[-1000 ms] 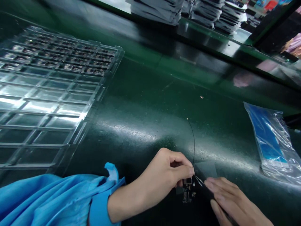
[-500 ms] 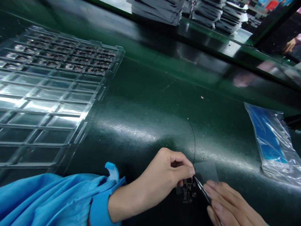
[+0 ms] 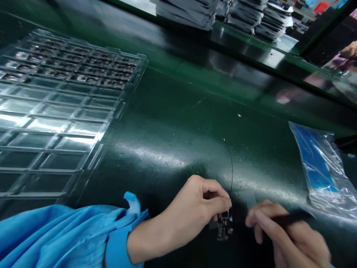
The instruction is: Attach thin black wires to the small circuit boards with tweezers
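My left hand [image 3: 195, 208], in a blue sleeve, pinches the upper end of a small dark circuit board [image 3: 224, 227]. A thin black cable [image 3: 232, 167] runs up from the pinched fingertips and curves away over the table, ending in a tiny bright tip. The fingertips hide where cable and board meet. To the right of the board, and apart from it, my right hand [image 3: 290, 230] is closed round dark tweezers [image 3: 299, 216]. These are blurred, with their tip turned out to the right. A small clear film [image 3: 247, 197] lies between the hands.
A clear plastic tray [image 3: 90, 139] fills the left side, with circuit boards in its far compartments. On the right lies a clear bag with a blue sheet [image 3: 318, 160]. Stacks of grey sheets [image 3: 186, 13] stand on the shelf behind. Part of another person shows at upper right.
My right hand has drawn back to the right from the board, and the tweezers have swung from pointing at the cable to pointing right. My left hand keeps its place.
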The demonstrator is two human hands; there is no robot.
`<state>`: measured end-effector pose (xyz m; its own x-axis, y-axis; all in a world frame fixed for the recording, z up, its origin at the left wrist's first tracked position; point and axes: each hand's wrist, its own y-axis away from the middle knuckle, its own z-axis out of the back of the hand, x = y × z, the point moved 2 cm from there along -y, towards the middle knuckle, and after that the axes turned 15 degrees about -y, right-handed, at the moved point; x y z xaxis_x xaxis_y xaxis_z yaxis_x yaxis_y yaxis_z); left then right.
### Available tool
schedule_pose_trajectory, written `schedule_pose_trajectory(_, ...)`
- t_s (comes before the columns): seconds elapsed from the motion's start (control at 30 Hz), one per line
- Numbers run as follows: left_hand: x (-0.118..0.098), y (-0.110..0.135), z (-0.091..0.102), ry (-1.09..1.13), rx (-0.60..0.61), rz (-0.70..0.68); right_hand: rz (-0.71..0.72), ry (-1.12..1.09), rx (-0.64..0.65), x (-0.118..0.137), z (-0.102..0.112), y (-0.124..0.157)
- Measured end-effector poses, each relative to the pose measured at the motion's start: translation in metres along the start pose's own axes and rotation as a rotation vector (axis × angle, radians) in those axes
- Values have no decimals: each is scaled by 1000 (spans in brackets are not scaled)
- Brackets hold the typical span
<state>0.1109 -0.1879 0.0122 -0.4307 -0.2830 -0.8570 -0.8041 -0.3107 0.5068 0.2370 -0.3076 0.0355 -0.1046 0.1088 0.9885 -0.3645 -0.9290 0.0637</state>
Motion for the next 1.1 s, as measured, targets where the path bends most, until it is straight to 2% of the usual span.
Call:
schedule_pose_trajectory(0.13, 0, 1, 0, -47, -2, -77, -354, -136, 66, -13, -13, -10)
schedule_pose_trajectory(0.23, 1, 2, -1, -84, -16, -138, -423, -217, 31, -11, -21, -12)
schedule_pose_trajectory(0.4, 4, 3, -3, -168, -51, -173, -410, -160, 16, -9, -23, -13)
schedule_pose_trajectory(0.67, 2, 4, -6, -230, -114, -186, -165, 9, 35, -7, -29, -13)
schedule_pose_trajectory(0.8, 2, 7, -7, -312, -168, -252, -52, 60, -62, -4, -33, -11)
schedule_pose_trajectory(0.87, 2, 8, -5, -280, -173, -249, -128, -6, -89, -5, -31, -11)
schedule_pose_trajectory(1.0, 2, 8, -3, -109, -42, -182, -441, -292, -44, -9, -27, -12)
schedule_pose_trajectory(1.1, 0, 6, -2, -66, 4, -150, -451, -360, -42, -7, -25, -13)
